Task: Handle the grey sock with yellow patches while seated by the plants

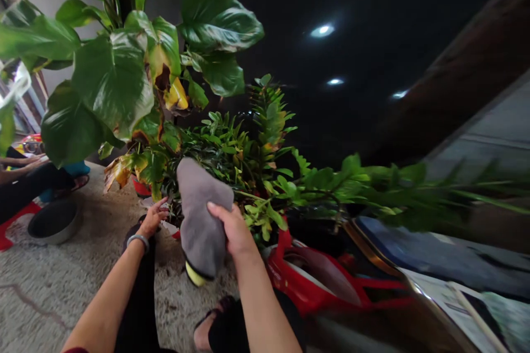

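The right hand [235, 230] gripped a grey cloth [201, 215] in closed fingers before the ZZ plant [248, 160], while the left hand's [153, 218] loosely spread fingers touched low leaves; wiping appeared barely begun.

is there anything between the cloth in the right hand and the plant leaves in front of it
Nothing visible. The right hand grips the grey cloth, whose top edge already overlaps the small-leaved plant in this view. The left hand reaches toward the base of the pots, off to the side of the cloth and not in its way.
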{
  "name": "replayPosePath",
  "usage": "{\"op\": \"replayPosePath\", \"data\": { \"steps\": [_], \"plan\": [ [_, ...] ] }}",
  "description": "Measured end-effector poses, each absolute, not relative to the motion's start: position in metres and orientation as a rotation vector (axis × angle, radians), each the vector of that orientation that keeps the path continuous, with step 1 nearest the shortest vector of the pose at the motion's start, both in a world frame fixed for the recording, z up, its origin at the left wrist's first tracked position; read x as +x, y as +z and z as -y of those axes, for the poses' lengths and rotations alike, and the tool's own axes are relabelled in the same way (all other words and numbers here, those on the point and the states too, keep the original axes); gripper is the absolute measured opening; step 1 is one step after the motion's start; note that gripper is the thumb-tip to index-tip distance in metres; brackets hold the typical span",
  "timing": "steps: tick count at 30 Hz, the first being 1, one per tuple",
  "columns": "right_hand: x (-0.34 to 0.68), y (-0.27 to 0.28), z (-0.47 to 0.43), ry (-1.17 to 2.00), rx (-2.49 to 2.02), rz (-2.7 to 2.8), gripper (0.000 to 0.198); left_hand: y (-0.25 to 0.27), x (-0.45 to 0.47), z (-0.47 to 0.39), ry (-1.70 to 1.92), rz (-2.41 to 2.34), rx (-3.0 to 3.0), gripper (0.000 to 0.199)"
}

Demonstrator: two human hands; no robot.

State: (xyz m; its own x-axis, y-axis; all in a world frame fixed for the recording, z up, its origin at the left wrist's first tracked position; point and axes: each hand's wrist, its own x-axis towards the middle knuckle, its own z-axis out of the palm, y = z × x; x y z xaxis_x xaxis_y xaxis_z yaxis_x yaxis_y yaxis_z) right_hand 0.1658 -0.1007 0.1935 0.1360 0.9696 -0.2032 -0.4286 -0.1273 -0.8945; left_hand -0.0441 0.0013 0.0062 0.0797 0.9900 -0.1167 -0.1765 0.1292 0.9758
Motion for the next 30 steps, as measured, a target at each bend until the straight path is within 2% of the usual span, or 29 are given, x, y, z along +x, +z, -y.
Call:
{"op": "replayPosePath", "data": {
  "steps": [4, 8, 11, 14, 16, 19, 23, 26, 30],
  "plan": [
    [0.156, 0.177, 0.08, 1.4, -1.13, 0.601, 0.037, 0.003, -0.036, -0.001, 1.113, -1.057, 1.054, 0.066],
    [0.15, 0.145, 0.123, 1.499, -1.239, 0.618, 0.036, 0.004, -0.03, 0.001, 1.036, -0.987, 1.139, 0.051],
    [0.172, 0.154, 0.141, 1.288, -1.255, 0.654, 0.038, 0.005, -0.028, 0.001, 0.966, -1.028, 1.17, 0.047],
    [0.197, 0.177, 0.114, 0.948, -1.226, 0.678, 0.038, 0.006, -0.022, 0.002, 0.904, -1.038, 1.193, 0.044],
    [0.201, 0.181, 0.087, 0.911, -1.257, 0.609, 0.032, 0.006, -0.017, 0.004, 0.88, -1.03, 1.195, 0.045],
    [0.189, 0.167, 0.078, 1.05, -1.327, 0.521, 0.026, 0.005, -0.007, 0.009, 0.858, -1.029, 1.187, 0.048],
    [0.185, 0.139, 0.157, 1.203, -1.373, 0.584, 0.032, 0.001, 0.005, 0.018, 0.819, -1.026, 1.127, 0.053],
    [0.23, 0.133, 0.231, 1.278, -1.367, 0.505, 0.044, -0.007, 0.016, 0.028, 0.783, -1.002, 1.072, 0.061],
    [0.315, 0.139, 0.247, 0.975, -1.394, 0.099, 0.05, -0.019, 0.039, 0.048, 0.741, -0.939, 0.974, 0.048]
  ]
}}
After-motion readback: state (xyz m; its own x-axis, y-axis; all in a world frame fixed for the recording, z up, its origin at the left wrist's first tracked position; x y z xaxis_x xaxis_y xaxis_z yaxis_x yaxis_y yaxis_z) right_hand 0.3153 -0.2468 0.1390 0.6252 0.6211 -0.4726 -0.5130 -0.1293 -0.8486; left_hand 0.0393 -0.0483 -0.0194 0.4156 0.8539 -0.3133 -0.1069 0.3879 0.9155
